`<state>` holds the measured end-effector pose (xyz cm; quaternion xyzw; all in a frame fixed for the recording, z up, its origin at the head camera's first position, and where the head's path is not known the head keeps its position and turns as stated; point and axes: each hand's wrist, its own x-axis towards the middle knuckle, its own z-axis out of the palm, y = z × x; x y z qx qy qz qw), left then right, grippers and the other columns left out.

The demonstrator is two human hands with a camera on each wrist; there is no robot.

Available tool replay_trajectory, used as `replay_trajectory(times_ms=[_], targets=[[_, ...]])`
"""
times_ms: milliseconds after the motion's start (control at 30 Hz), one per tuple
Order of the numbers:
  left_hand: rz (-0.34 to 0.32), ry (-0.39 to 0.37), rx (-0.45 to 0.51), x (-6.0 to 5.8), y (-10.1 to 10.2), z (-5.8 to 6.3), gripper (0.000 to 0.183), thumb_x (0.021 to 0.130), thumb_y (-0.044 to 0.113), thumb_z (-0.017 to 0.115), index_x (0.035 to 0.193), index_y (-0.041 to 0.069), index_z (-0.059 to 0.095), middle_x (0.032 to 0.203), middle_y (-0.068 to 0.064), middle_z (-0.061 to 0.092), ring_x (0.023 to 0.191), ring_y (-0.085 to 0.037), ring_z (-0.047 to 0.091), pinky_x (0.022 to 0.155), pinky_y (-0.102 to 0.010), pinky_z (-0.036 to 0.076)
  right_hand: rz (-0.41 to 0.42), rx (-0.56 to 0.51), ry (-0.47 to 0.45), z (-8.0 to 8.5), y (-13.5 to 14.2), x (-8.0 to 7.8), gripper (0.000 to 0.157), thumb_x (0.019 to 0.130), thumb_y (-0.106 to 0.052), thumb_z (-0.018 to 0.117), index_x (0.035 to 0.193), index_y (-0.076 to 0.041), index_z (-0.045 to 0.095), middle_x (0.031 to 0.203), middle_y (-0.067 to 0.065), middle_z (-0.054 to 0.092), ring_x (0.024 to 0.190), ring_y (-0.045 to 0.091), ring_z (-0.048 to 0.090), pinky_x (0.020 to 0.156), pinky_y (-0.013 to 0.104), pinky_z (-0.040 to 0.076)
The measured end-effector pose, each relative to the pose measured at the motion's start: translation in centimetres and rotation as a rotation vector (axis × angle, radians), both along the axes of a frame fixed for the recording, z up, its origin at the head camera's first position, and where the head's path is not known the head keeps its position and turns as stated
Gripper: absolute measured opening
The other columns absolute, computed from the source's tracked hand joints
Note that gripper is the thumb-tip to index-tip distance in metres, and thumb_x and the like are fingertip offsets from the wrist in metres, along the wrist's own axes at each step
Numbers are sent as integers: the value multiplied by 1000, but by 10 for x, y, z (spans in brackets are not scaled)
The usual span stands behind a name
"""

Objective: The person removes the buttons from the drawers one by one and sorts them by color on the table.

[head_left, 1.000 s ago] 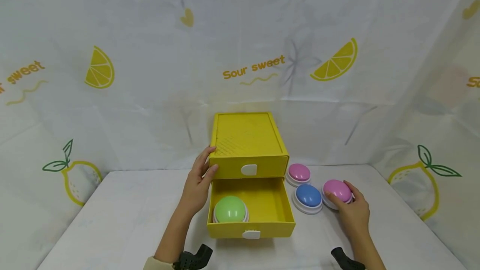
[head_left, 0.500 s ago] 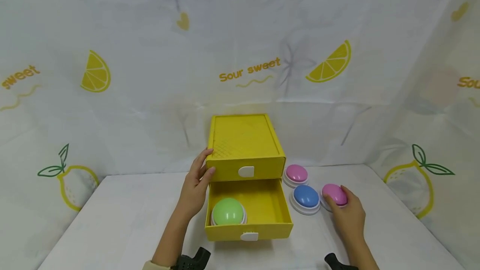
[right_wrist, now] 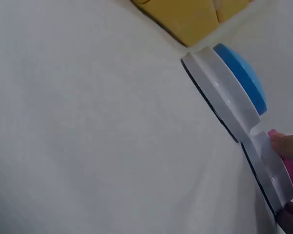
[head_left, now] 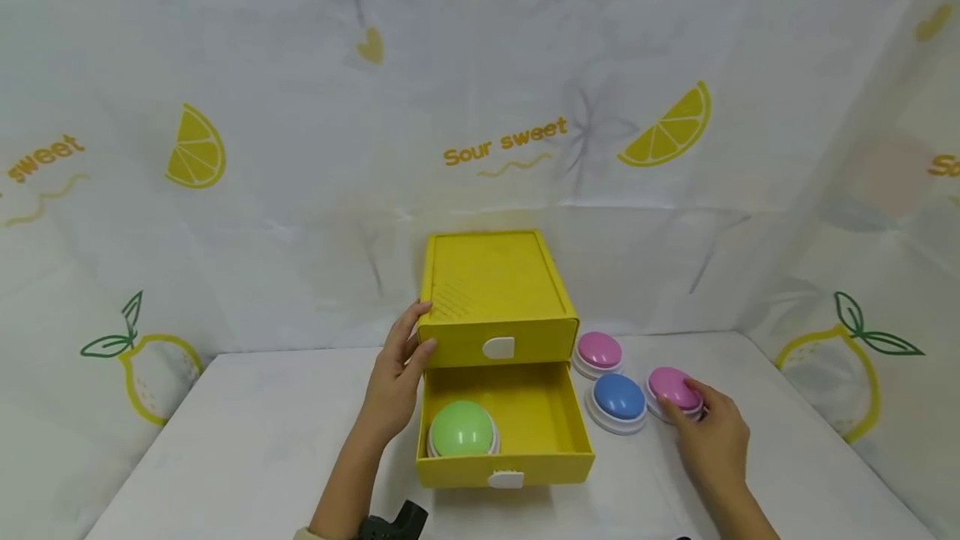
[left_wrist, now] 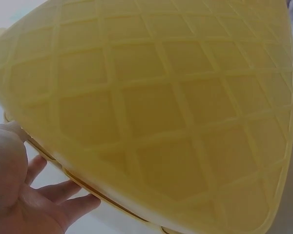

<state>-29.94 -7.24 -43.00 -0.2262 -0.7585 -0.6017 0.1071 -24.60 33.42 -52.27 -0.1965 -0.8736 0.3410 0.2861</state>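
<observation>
In the head view, my left hand (head_left: 392,386) touches the left front corner of a yellow two-drawer box (head_left: 495,277). Its thumb lies on the front face and the fingers reach along the side. The left wrist view shows these fingers (left_wrist: 78,207) nearly straight against the box edge. My right hand (head_left: 712,436) grips a pink push button (head_left: 672,388) with a white base, between thumb and fingers. Right beside it is a blue push button (head_left: 619,396), and a second pink push button (head_left: 599,349) sits behind. In the pulled-out lower drawer (head_left: 543,471) lies a green push button (head_left: 461,429).
The upper drawer (head_left: 457,346) is closed above the lower one. All this stands on a white tabletop (head_left: 277,440). A lemon-print curtain (head_left: 315,148) hangs behind and along the sides, close behind the box.
My right hand has shifted slightly around the near right side of the pink push button, which stays next to the blue one. My left hand stays on the box corner. The head view has shifted a little.
</observation>
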Motion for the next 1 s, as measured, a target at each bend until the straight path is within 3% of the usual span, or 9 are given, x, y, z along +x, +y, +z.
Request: replay_trajectory(times_ms=[233,433,700,900,1000], targets=[[-3,1,-6,4,0,1,48,108,24,50,153,29,38,168,-3,25,146,-37,43,111,-54,45,68,20,-80,2,9,-15,57,92,-21,75,137,7,56,132,34,56,123,48,53,102,62,43],[13,19,-13,3,-4,1,47,107,22,50,153,28,38,168,-4,26,145,-38,44,110,-57,46,127,45,-74,3,9,-39,57,92,-20,74,137,9,54,129,36,56,122,49,52,103,64,44],[8,22,-11,4,-4,1,47,108,21,49,153,27,38,168,-5,25,145,-38,44,110,-56,46,154,34,-150,6,13,-66,60,94,-22,72,140,11,50,135,37,52,129,52,47,112,64,39],[-3,30,1,1,-1,0,47,108,21,49,153,28,38,168,-4,25,146,-38,43,110,-55,46,167,33,-218,14,12,-68,66,93,-21,71,144,11,42,142,40,42,136,56,38,115,67,34],[-11,29,7,0,2,0,48,108,22,49,154,28,37,168,-4,25,146,-38,43,110,-55,46,151,13,-159,24,6,-60,66,90,-17,74,143,10,44,147,39,39,140,56,34,117,69,30]])
